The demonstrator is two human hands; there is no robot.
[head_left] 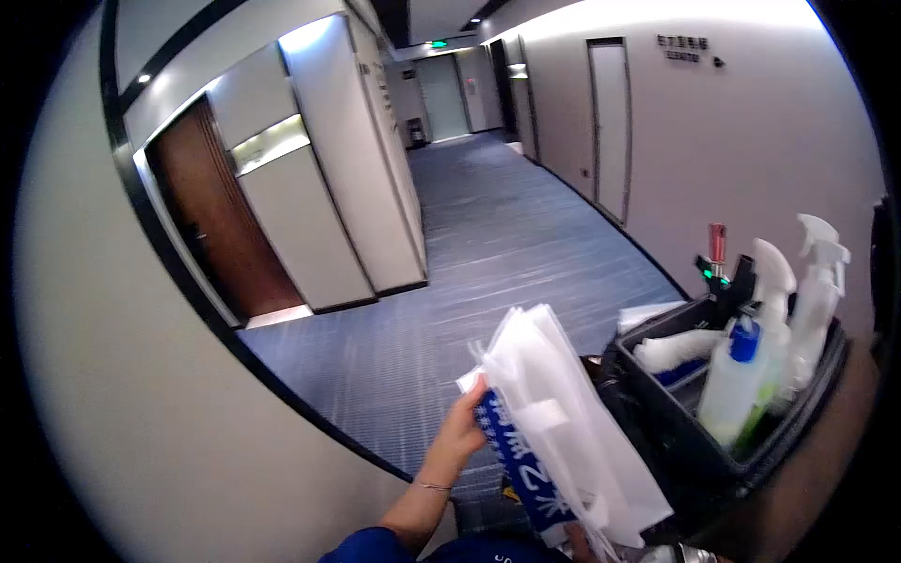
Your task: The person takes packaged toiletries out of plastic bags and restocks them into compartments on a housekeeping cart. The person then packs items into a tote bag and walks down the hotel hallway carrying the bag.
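Observation:
My left hand (pixel 460 430), with a thin bracelet at the wrist, is closed on the left edge of folded white bags (pixel 563 422). They have thin handles and a blue side panel with large white characters. The bags are tilted in front of my body, beside a dark caddy (pixel 648 427). At their lower end, a small part of my right hand (pixel 579 542) shows; its fingers are mostly hidden, so its grip cannot be made out.
The caddy on my right holds several spray bottles (pixel 771 291), a blue-capped bottle (pixel 732 385) and a white roll-like item (pixel 678 350). A blue-grey carpeted corridor (pixel 488 225) runs ahead. A wall corner (pixel 399 188) and brown door (pixel 221 211) stand left.

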